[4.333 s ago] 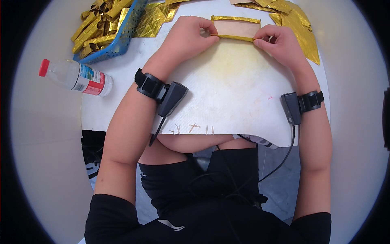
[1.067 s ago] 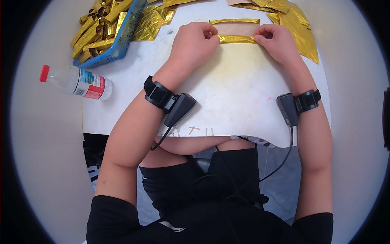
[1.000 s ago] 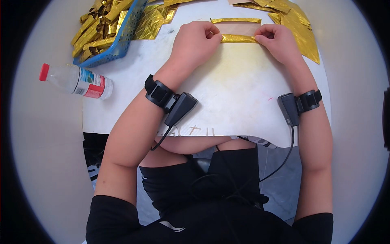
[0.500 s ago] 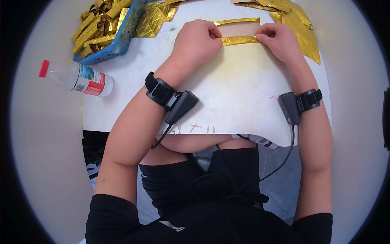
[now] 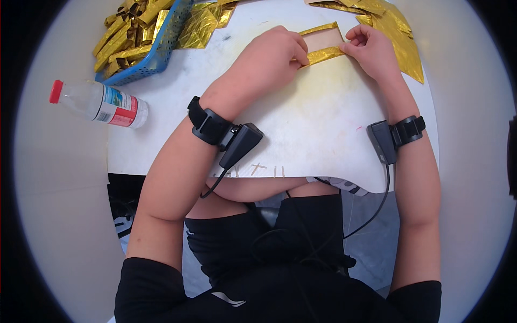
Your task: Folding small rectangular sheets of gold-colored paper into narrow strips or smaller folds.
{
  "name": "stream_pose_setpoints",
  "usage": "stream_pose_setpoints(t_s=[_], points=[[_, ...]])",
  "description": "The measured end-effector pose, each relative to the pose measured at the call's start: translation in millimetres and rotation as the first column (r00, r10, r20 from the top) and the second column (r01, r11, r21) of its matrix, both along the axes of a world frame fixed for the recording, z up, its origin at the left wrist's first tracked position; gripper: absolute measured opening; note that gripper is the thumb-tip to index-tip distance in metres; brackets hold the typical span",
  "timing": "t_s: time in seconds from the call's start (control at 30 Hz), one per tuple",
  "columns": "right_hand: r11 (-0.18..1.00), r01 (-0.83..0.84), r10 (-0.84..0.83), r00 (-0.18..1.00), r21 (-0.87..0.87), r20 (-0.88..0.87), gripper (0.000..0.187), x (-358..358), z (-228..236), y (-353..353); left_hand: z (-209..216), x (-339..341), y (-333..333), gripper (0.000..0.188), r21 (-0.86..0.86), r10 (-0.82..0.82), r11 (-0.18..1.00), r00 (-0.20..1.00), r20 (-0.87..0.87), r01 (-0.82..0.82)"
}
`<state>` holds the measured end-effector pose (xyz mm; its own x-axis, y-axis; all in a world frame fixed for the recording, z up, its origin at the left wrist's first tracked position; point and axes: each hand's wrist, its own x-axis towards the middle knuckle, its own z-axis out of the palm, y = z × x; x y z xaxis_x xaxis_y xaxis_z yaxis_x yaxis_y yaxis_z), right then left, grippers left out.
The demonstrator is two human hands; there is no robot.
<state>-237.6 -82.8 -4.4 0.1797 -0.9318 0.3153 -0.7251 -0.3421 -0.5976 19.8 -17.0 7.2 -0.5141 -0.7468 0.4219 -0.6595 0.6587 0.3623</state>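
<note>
A sheet of gold foil paper (image 5: 322, 45) lies flat at the far side of the white table (image 5: 301, 124), its pale plain face up and its two long edges turned in as shiny gold bands, so the paper looks partly folded into a narrow strip. It rests between the two hands, which seem placed at its opposite ends to keep the near fold from springing open. The left hand (image 5: 272, 54) is curled, knuckles up, with its fingertips pinching and pressing the left end of the near gold band down on the table. The right hand (image 5: 371, 47) is likewise bent, its fingertips nipping the right end of the same band; neither hand is spread flat. Each wrist carries a black strap with a small black box and cable. Loose gold sheets (image 5: 396, 32) lie just beyond the right hand, probably within reach as a supply. To the far left a blue basket (image 5: 161, 51) holds many folded gold pieces (image 5: 126, 37), and a clear plastic bottle (image 5: 97, 102) with a red cap lies on its side, well apart from the hands.
</note>
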Motion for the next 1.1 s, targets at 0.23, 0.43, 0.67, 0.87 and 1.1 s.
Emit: stream_pose_setpoints(t_s=[0.23, 0.43, 0.67, 0.87, 1.1], points=[[0.998, -0.045, 0.046, 0.998, 0.039, -0.034, 0.020, 0.6, 3.6, 1.1, 7.3, -7.2, 13.7, 0.021, 0.215, -0.224, 0.947, 0.971, -0.086, 0.238], [0.995, -0.094, 0.095, 0.995, 0.044, -0.024, 0.020, -3.2, 4.9, 3.9, 8.3, -17.6, 20.1, 0.022, 0.134, -0.350, 0.928, 0.937, -0.007, 0.348], [0.990, -0.114, 0.116, 0.993, 0.078, -0.032, 0.020, -0.9, 5.1, 4.6, 5.6, -17.0, 20.3, 0.021, 0.115, -0.377, 0.921, 0.926, 0.024, 0.372], [0.990, -0.119, 0.123, 0.991, 0.074, -0.056, 0.023, 0.5, 9.0, 7.4, 11.1, -17.5, 22.5, 0.023, 0.252, -0.347, 0.902, 0.936, -0.057, 0.350], [0.988, -0.119, 0.119, 0.993, 0.100, 0.001, 0.022, -0.8, 2.3, 3.8, 10.1, -18.1, 23.0, 0.029, 0.232, -0.333, 0.912, 0.941, -0.059, 0.337]])
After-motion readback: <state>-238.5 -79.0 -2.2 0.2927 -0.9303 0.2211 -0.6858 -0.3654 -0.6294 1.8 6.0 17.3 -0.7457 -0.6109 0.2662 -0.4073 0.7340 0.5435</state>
